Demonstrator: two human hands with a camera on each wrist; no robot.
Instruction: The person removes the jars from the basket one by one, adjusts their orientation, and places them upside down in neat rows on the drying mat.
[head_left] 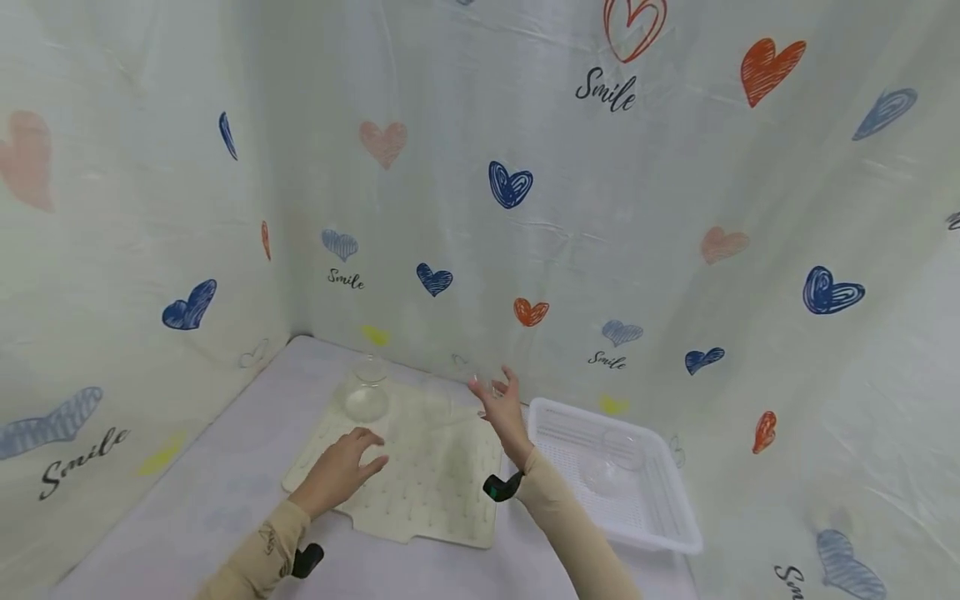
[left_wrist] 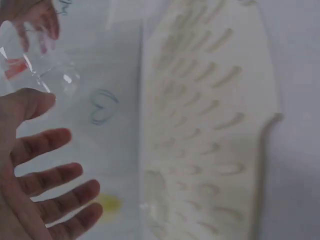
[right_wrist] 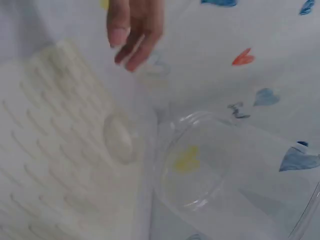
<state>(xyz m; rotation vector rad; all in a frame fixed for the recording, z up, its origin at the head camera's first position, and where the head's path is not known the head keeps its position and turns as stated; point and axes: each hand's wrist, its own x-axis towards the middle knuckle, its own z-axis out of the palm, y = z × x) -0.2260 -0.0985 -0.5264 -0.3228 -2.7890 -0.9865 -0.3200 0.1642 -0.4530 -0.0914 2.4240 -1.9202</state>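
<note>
My right hand (head_left: 504, 412) is raised over the right side of the pale drying mat (head_left: 420, 492), and its fingers grip a clear glass cup (head_left: 487, 386). In the left wrist view the cup (left_wrist: 40, 70) shows below the right hand (left_wrist: 30, 20). Seen from the right wrist, the cup (right_wrist: 200, 165) is large and close, with the right hand outside the frame. My left hand (head_left: 341, 471) hovers over the mat's left side. Its fingers (left_wrist: 50, 145) are spread and hold nothing. A second clear cup (head_left: 366, 402) stands on the mat's far left part.
A white plastic basket (head_left: 675, 500) sits right of the mat, with clear glassware (head_left: 622, 450) inside. Light table surface (head_left: 240, 483) extends left of the mat. A heart-printed curtain (head_left: 450, 208) rises right behind the table and along its sides.
</note>
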